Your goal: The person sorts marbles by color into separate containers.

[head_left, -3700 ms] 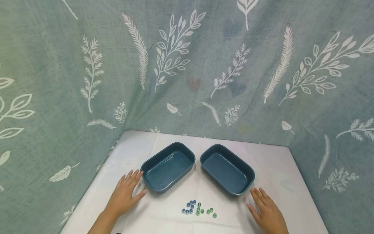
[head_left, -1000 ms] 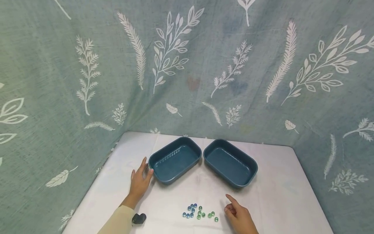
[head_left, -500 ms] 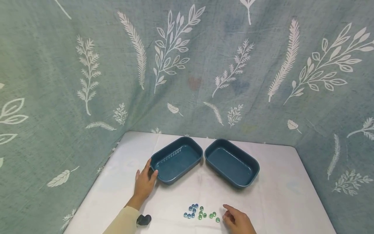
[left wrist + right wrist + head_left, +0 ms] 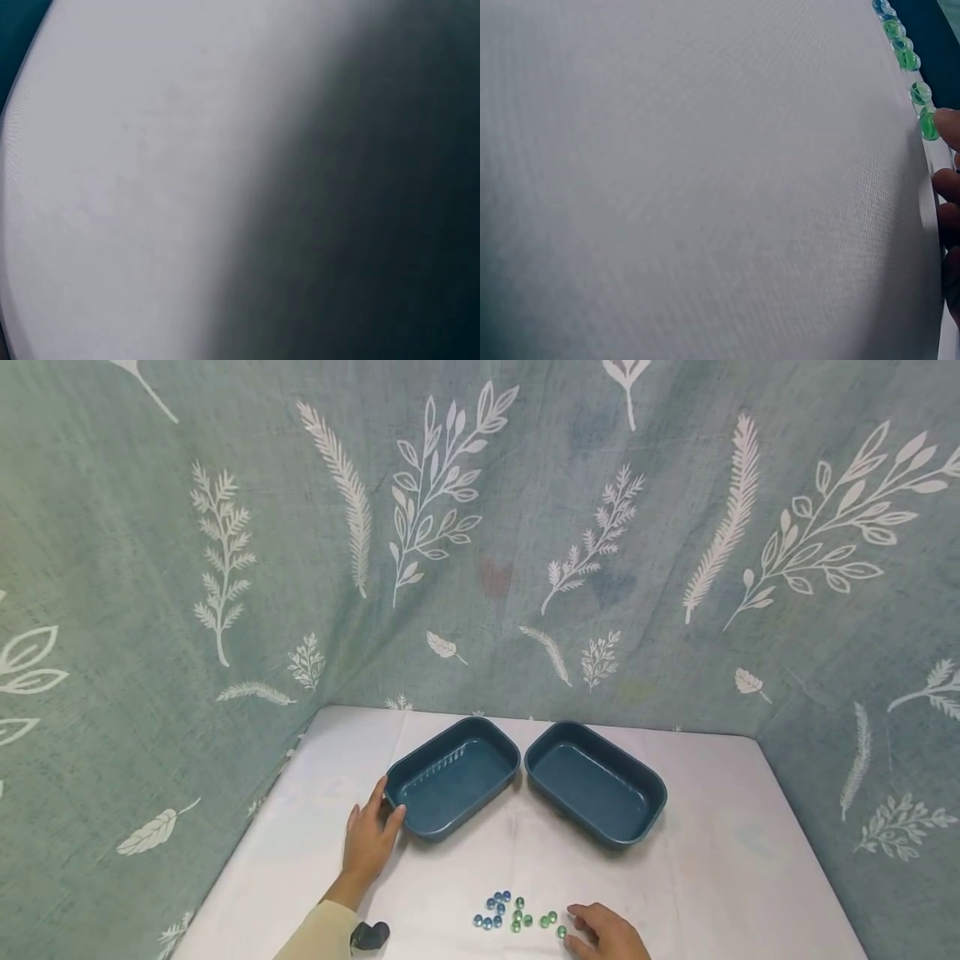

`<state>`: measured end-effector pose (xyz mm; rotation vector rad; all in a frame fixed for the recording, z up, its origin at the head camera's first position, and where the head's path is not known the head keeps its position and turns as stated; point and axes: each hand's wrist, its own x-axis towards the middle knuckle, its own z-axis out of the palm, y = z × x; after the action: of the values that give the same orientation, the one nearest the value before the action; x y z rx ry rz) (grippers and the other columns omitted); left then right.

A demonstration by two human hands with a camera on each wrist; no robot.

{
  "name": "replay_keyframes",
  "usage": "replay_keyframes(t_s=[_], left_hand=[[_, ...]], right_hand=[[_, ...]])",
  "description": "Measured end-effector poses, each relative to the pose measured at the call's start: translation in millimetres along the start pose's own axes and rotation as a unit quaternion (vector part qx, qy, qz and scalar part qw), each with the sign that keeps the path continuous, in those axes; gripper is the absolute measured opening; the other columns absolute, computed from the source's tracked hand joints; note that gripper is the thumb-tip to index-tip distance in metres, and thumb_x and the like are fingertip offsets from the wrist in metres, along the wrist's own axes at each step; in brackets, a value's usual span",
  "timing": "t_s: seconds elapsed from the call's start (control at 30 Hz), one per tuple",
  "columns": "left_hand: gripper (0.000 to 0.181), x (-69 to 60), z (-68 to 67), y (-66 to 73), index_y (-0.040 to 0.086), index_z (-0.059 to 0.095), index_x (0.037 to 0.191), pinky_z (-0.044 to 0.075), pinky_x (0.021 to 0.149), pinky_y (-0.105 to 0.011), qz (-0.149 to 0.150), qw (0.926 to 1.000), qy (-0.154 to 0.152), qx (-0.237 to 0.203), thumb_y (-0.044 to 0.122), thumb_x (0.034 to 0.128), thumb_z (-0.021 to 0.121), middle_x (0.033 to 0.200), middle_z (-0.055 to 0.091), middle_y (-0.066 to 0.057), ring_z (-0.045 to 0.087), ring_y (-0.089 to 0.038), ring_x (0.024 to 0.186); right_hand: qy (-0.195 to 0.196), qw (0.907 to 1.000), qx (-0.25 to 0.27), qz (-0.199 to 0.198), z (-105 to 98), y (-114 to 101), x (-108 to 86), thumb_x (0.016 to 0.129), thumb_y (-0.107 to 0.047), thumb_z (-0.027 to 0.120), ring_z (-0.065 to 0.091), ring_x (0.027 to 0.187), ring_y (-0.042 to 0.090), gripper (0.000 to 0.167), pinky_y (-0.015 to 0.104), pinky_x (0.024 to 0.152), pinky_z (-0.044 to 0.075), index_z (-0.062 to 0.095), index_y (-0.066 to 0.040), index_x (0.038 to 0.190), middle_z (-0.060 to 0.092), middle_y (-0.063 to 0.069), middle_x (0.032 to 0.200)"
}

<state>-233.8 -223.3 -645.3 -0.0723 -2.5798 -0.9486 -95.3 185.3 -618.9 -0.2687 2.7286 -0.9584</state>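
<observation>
In the head view, two dark blue rectangular dishes stand angled on the white cloth. My left hand (image 4: 369,843) rests at the near left end of the left dish (image 4: 452,777), index finger and thumb touching its rim. Lower right, my right hand (image 4: 609,932) is at the rightmost green marble (image 4: 562,932), thumb and index finger apart beside it. Other green marbles (image 4: 518,916) lie to its left, with blue marbles (image 4: 487,923) beyond them. In the right wrist view, a fingertip is beside a green marble (image 4: 929,126). The left wrist view shows mostly blurred cloth.
The right dish (image 4: 596,783) stands behind the marbles, a narrow gap from the left one. A white cloth (image 4: 720,860) covers the table. Patterned grey-green fabric (image 4: 480,527) hangs at the back and sides. A black strap piece (image 4: 371,935) is at the left wrist.
Both dishes are farther back and closer together than in the earliest frame. My left hand has come against the left dish; my right hand has moved leftward and down to the green marbles.
</observation>
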Motion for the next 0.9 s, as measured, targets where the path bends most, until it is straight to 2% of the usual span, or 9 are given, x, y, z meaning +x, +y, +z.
replay_keyframes(t_s=[0.17,0.23,0.4,0.7,0.9], left_hand=[[0.064,-1.6,1.3,-0.4,0.016,0.032,0.153,0.013,0.111,-0.059,0.011,0.9999,0.006,-0.005,0.039,0.0980,0.057,0.141,0.050,-0.019,0.049,-0.040,0.126],[0.064,-0.6,1.1,-1.3,0.016,0.032,0.153,0.014,0.111,-0.060,0.015,0.9998,0.010,-0.002,0.039,0.0979,0.057,0.141,0.049,-0.018,0.049,-0.040,0.125],[0.065,-1.7,0.0,-1.8,0.017,0.031,0.153,0.013,0.111,-0.060,0.014,0.9999,0.006,-0.001,0.039,0.0976,0.057,0.139,0.051,-0.019,0.049,-0.040,0.125],[0.065,-2.2,0.1,-0.1,0.016,0.032,0.153,0.013,0.111,-0.060,0.013,0.9999,0.008,-0.006,0.039,0.0970,0.058,0.140,0.050,-0.018,0.048,-0.040,0.126],[0.065,-2.5,0.3,0.7,0.017,0.033,0.152,0.014,0.110,-0.060,0.011,0.9998,0.014,-0.002,0.040,0.0969,0.058,0.141,0.050,-0.018,0.049,-0.040,0.125]], right_hand=[[0.020,0.9992,-0.014,-0.032,2,1,-3.2,0.085,-0.037,0.073,0.043,0.070,-0.002,0.037,0.027,0.064,0.045,0.070,-0.011,0.110,0.053,-0.018,0.084],[0.026,0.9991,-0.013,-0.031,2,0,-3.1,0.085,-0.038,0.073,0.044,0.071,-0.002,0.037,0.027,0.066,0.046,0.070,-0.012,0.110,0.053,-0.018,0.085],[0.010,0.9999,-0.011,-0.006,6,-3,-2.5,0.085,-0.042,0.072,0.045,0.072,-0.001,0.037,0.027,0.068,0.047,0.070,-0.014,0.109,0.054,-0.019,0.086],[0.003,0.9997,-0.016,0.017,8,-9,1.2,0.085,-0.036,0.073,0.044,0.068,0.000,0.029,0.025,0.063,0.044,0.070,-0.015,0.105,0.053,-0.016,0.083],[-0.003,0.9997,-0.015,0.020,10,-10,2.5,0.087,-0.037,0.071,0.044,0.069,-0.001,0.027,0.025,0.064,0.044,0.070,-0.017,0.105,0.052,-0.017,0.083]])
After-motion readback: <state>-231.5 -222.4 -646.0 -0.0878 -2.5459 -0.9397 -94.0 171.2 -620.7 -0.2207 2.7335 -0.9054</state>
